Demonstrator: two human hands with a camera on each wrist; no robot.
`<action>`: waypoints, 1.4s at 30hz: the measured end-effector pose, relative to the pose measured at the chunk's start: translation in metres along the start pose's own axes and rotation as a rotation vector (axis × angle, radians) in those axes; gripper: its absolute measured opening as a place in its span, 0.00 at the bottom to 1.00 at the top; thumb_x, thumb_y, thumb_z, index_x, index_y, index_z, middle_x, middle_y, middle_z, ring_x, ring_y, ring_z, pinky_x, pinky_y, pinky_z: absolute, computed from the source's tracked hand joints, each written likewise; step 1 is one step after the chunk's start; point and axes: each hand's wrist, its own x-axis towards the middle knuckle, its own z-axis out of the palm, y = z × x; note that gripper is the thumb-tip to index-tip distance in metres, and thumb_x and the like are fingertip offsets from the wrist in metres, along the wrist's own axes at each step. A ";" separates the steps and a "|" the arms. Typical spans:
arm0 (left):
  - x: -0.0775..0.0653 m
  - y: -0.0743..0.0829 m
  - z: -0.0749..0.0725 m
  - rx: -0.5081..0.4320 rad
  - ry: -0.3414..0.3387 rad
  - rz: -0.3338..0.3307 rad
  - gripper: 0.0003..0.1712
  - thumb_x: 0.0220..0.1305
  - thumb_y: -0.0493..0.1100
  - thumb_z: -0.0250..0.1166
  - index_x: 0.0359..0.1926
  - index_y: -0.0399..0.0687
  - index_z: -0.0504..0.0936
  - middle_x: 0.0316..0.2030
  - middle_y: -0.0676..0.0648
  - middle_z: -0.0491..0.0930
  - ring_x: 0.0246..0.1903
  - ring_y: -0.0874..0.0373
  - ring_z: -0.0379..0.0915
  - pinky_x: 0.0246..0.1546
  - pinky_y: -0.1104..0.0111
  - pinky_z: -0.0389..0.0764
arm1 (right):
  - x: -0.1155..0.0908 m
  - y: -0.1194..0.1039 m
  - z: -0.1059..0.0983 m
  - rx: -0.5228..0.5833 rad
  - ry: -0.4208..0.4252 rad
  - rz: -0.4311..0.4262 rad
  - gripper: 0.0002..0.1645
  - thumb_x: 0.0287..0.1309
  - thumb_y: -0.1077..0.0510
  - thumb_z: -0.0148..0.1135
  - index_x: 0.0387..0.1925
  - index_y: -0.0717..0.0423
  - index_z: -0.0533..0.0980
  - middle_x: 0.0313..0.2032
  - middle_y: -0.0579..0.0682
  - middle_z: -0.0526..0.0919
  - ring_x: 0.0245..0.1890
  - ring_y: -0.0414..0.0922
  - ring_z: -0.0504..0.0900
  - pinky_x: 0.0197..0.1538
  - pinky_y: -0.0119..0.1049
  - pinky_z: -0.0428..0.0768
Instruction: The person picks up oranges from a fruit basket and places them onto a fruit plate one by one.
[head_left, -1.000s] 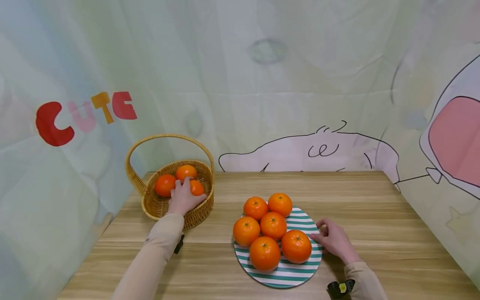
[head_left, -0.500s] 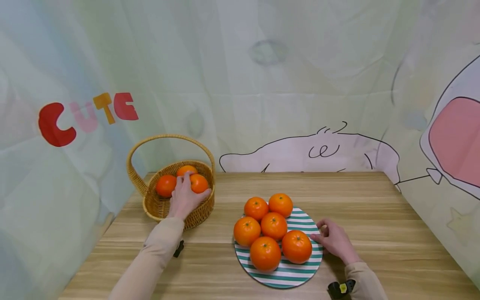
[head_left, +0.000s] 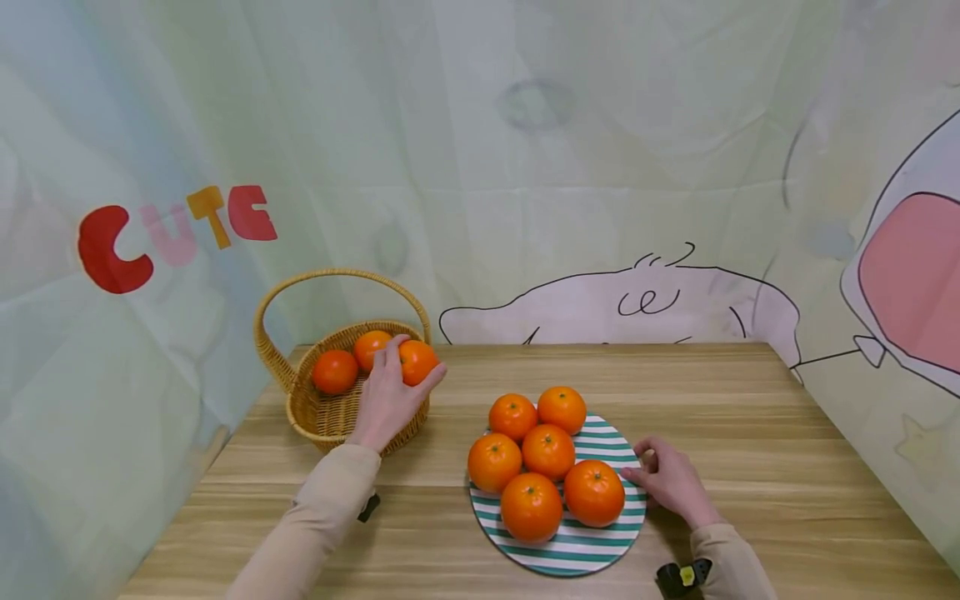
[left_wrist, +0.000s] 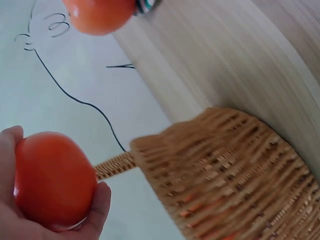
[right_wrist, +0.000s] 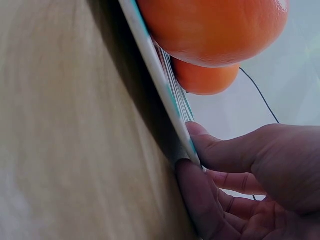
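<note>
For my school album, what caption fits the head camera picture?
Left grip holds an orange fruit near the basket; right grip pinches the edge of the striped plate bearing six more fruits.

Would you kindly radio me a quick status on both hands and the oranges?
Left hand grips an orange by the basket; two more inside. Right hand pinches striped plate at rim, six oranges aboard. No obstruction seen.

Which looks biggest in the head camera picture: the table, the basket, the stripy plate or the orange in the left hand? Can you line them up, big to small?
In the head view:
1. Table
2. Basket and stripy plate (about equally wide, too close to rank)
3. Orange in the left hand
</note>
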 end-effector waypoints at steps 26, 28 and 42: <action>-0.016 0.039 0.004 -0.059 -0.045 0.092 0.45 0.60 0.62 0.69 0.71 0.51 0.62 0.57 0.38 0.69 0.48 0.41 0.77 0.50 0.49 0.82 | 0.000 0.001 0.000 0.007 -0.005 -0.003 0.25 0.60 0.57 0.70 0.52 0.66 0.72 0.27 0.52 0.74 0.22 0.45 0.74 0.26 0.35 0.81; -0.017 0.040 0.004 -0.064 -0.043 0.103 0.44 0.60 0.62 0.69 0.71 0.52 0.62 0.57 0.39 0.69 0.48 0.41 0.77 0.50 0.49 0.82 | 0.000 0.001 0.000 0.005 -0.004 -0.002 0.25 0.60 0.57 0.70 0.52 0.66 0.72 0.27 0.52 0.74 0.22 0.45 0.74 0.26 0.35 0.81; -0.021 0.049 0.007 -0.071 -0.036 0.151 0.44 0.58 0.60 0.71 0.70 0.53 0.64 0.57 0.40 0.70 0.49 0.40 0.78 0.49 0.49 0.83 | 0.001 0.001 0.000 -0.008 -0.003 -0.009 0.26 0.60 0.55 0.71 0.52 0.66 0.72 0.27 0.52 0.74 0.22 0.44 0.74 0.27 0.34 0.80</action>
